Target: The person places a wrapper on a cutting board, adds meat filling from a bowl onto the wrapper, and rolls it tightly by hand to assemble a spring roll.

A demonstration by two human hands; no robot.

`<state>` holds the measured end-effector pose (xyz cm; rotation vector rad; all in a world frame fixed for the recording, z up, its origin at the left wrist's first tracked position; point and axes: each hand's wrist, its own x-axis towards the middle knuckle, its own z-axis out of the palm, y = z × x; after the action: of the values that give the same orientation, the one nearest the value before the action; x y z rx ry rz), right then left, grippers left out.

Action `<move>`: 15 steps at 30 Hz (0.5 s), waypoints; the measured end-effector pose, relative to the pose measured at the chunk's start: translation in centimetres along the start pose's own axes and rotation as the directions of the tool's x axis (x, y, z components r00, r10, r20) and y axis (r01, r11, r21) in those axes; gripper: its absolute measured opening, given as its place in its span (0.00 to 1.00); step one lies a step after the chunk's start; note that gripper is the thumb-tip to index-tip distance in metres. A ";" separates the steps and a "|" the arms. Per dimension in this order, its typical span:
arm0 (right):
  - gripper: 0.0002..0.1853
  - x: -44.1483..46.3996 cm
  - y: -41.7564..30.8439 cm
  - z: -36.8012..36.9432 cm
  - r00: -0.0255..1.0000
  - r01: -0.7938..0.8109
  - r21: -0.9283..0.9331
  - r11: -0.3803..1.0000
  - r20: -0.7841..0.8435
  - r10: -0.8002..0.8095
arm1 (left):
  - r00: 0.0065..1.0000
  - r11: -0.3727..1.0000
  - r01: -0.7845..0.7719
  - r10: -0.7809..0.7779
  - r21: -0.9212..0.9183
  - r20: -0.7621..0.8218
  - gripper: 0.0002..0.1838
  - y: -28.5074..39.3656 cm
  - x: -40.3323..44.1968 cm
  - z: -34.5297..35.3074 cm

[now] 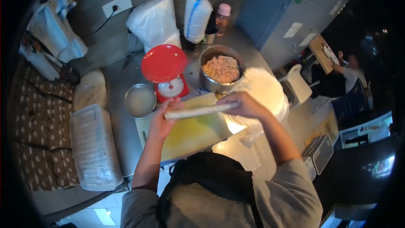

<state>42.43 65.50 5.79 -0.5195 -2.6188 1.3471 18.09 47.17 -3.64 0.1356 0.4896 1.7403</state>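
A long, thin, pale spring roll [198,111] is held level above the cutting board [190,137]. My left hand [161,120] supports its left end against the palm, fingers pointing up behind it. The other end is gripped by my right hand [244,104], with the fingers curled over it. Behind the board stands a metal pot [221,87] with pinkish ground meat filling [221,68]. To the right lies a large stack of round white wrappers [263,90]. A metal bowl [140,101] of cloudy liquid sits just left of the board.
A red kitchen scale [164,65] stands behind the board. At left is a clear plastic container [95,147] of rolls. White plastic bags [155,21] and a pink-capped bottle [222,19] line the wall. A seated person [352,76] is at far right, near a white chair [295,82].
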 end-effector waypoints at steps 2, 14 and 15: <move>0.14 0.3 -4.1 -2.8 0.998 -0.015 -0.077 0.997 0.066 0.020 | 0.958 0.952 0.248 -0.269 0.177 0.103 0.23 -1.5 -0.6 -2.3; 0.18 -2.7 -4.4 6.9 0.782 0.248 -0.270 0.930 -0.511 -0.357 | 0.992 0.488 -0.126 0.084 0.864 0.097 0.12 -5.4 1.1 7.3; 0.21 -3.0 -4.0 8.1 0.733 0.289 -0.435 0.853 -0.472 -0.490 | 0.986 0.521 -0.163 0.110 0.838 0.123 0.12 -5.5 1.2 7.0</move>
<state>41.95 56.05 4.37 -0.3017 -2.2565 0.4982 25.29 50.88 0.30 0.9536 1.3047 1.4859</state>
